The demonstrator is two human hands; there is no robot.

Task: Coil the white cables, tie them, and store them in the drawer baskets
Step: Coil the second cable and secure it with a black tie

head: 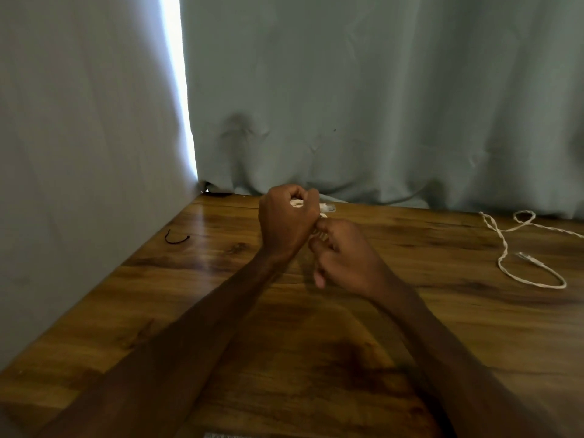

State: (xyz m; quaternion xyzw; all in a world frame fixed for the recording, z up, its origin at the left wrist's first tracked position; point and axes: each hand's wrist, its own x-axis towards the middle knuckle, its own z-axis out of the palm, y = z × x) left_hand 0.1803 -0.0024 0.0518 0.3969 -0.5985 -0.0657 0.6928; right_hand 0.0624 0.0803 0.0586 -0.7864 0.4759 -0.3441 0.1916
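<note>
Hands: left hand (286, 221) fisted round a coiled white braided cable (297, 202), raised just over the wood-grain worktop (474, 311); right hand (343, 260) touching it from the lower right, fingertips pinching strands of the same coil.
Coil: mostly hidden inside the left fist; pale loops showing at the top, clear plug end (328, 207) poking out to the right.
Key relation: thin black twist tie (175, 239), probably meant for this coil, lying on the worktop well to the left, nearer the left hand, long axis roughly left to right; one hand needed for the reach, the other to keep the loops pinched.
Next cable: second white braided cable (502, 248) far to the right, nearer the right hand, sprawled in open loops.
Drawer baskets: not in view.
Backdrop: grey-green curtain (347, 105) behind, bright gap at left.
Writing: none readable; pale strip at the bottom edge too blurred to tell.
</note>
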